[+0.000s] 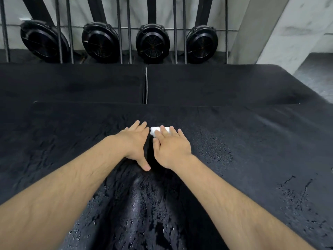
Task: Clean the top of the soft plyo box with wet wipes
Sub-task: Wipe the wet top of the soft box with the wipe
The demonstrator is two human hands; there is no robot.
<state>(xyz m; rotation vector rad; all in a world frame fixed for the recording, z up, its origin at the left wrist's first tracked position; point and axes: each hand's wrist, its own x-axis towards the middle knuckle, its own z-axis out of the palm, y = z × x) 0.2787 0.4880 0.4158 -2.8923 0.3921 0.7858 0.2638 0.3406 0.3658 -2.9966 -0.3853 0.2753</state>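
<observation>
The black soft plyo box (243,134) fills the lower view, its top streaked with wet marks near me. A folded white wet wipe (154,130) lies on the top near the middle. My right hand (171,147) presses flat on the wipe with straight fingers, and most of the wipe is hidden under them. My left hand (136,143) rests flat on the box top right beside it, fingers straight, thumb pointing back toward me, holding nothing.
Two more black padded boxes (72,83) stand behind, split by a narrow gap (145,85). Beyond them are upright metal bars (59,33) and several black round fan-like machines (152,42). A grey pillar (281,33) and grey floor lie at the right.
</observation>
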